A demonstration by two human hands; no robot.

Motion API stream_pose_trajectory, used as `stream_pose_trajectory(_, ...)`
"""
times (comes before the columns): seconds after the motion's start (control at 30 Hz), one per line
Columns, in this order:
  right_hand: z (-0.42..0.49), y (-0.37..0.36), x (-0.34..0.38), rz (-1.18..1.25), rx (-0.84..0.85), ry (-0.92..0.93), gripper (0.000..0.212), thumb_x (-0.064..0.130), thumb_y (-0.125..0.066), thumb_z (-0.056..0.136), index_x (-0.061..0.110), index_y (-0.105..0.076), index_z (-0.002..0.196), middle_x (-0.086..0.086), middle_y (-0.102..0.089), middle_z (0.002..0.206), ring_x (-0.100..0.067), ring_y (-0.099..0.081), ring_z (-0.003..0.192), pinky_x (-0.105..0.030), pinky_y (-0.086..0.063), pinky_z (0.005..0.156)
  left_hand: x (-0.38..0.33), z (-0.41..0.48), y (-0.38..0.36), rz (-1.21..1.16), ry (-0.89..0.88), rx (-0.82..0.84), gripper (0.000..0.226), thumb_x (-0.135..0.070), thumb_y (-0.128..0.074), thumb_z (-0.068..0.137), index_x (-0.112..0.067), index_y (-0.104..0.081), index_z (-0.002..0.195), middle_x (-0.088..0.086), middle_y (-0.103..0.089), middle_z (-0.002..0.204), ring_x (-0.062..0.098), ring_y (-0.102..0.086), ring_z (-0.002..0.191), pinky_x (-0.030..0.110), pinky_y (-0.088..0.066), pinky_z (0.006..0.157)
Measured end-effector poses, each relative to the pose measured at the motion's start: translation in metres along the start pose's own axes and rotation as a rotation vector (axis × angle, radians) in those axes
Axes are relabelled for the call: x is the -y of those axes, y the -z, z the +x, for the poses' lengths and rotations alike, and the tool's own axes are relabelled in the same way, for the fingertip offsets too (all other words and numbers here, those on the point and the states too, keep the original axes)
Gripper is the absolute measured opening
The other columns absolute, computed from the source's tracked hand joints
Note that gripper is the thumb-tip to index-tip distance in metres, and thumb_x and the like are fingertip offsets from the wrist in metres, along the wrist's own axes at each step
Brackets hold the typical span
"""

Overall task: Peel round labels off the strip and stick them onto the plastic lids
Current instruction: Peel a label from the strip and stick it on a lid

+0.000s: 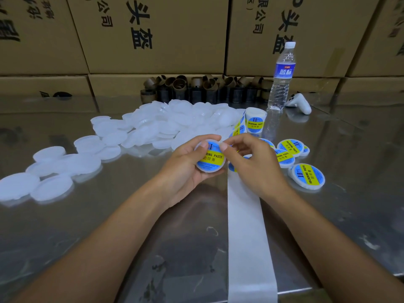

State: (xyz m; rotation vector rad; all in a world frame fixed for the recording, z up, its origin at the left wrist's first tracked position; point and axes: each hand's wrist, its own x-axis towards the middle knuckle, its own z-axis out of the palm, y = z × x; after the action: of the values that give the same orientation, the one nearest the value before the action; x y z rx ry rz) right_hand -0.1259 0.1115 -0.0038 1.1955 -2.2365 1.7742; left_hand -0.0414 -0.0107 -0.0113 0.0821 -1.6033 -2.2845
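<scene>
1. Head view, far left: bare lids (52,186) lie heaped on the worktop (109,215), waiting for labels.
2. Centre: the left hand (185,169) has its grip around the lid (209,171), thumb on the round label (215,157); best to hold it steady.
3. Beside it, the right hand (251,162) pinches the lid's upper edge in its grip, thumb on the label; rubbing outward from the centre should clear bubbles.
4. Below, the strip (247,226) runs toward the near edge; labelled lids (307,177) sit right.

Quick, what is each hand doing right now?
Left hand: holds a labelled lid.
Right hand: pinches the same lid's edge, thumb on its label.
</scene>
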Motion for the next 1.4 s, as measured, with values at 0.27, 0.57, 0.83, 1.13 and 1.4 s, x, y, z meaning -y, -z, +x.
stream_pose_trajectory(0.27, 0.0005, -0.0004, -0.0009, -0.047, 0.130, 0.036, 0.014, 0.018, -0.061, 0.090, 0.019, -0.063, 0.076, 0.014, -0.057, 0.064, 0.002, -0.051, 0.059, -0.010, -0.036, 0.058, -0.0008, -0.0005, 0.0005, 0.104, -0.045, -0.033, 0.021, -0.020, -0.048, 0.095, -0.017, -0.067, 0.105, 0.004, -0.068, 0.099, 0.014, -0.067, 0.089, 0.029, -0.056, 0.083)
stream_pose_trajectory(0.57, 0.0010, 0.0016, 0.0005, 0.046, 0.137, -0.014, 0.005, 0.021, -0.063, 0.089, 0.021, -0.064, 0.084, 0.000, -0.065, 0.067, -0.012, -0.057, 0.065, -0.026, -0.043, 0.065, -0.0009, -0.0020, 0.0023, 0.256, -0.067, -0.178, 0.021, -0.024, -0.056, 0.092, -0.007, -0.068, 0.096, 0.003, -0.072, 0.084, 0.010, -0.064, 0.072, 0.017, -0.049, 0.064)
stream_pose_trajectory(0.83, 0.0014, 0.0009, -0.0007, 0.059, 0.092, -0.025, 0.012, 0.020, -0.066, 0.087, 0.029, -0.058, 0.085, 0.002, -0.064, 0.062, -0.012, -0.055, 0.062, -0.027, -0.042, 0.065, 0.0014, -0.0020, 0.0005, 0.227, -0.044, -0.155, 0.027, -0.020, -0.066, 0.083, -0.007, -0.066, 0.106, 0.007, -0.072, 0.093, 0.010, -0.066, 0.077, 0.020, -0.053, 0.072)
stream_pose_trajectory(1.13, 0.0014, 0.0001, -0.0004, 0.099, 0.016, -0.031, 0.023, 0.013, -0.053, 0.095, 0.033, -0.053, 0.085, 0.004, -0.066, 0.061, 0.001, -0.062, 0.057, -0.036, -0.054, 0.074, 0.0016, -0.0028, -0.0030, 0.301, -0.076, -0.171, 0.020, 0.001, -0.065, 0.085, -0.008, -0.064, 0.104, 0.009, -0.070, 0.093, 0.006, -0.065, 0.070, 0.016, -0.051, 0.065)
stream_pose_trajectory(1.4, 0.0019, 0.0001, -0.0022, 0.056, 0.049, -0.001, 0.019, 0.015, -0.061, 0.091, 0.027, -0.054, 0.104, -0.006, -0.066, 0.067, -0.017, -0.063, 0.068, -0.029, -0.052, 0.073, 0.0004, -0.0012, 0.0004, 0.231, -0.078, -0.205, 0.010, -0.008, -0.060, 0.091, -0.010, -0.064, 0.100, 0.003, -0.072, 0.079, 0.009, -0.067, 0.067, 0.020, -0.055, 0.067)
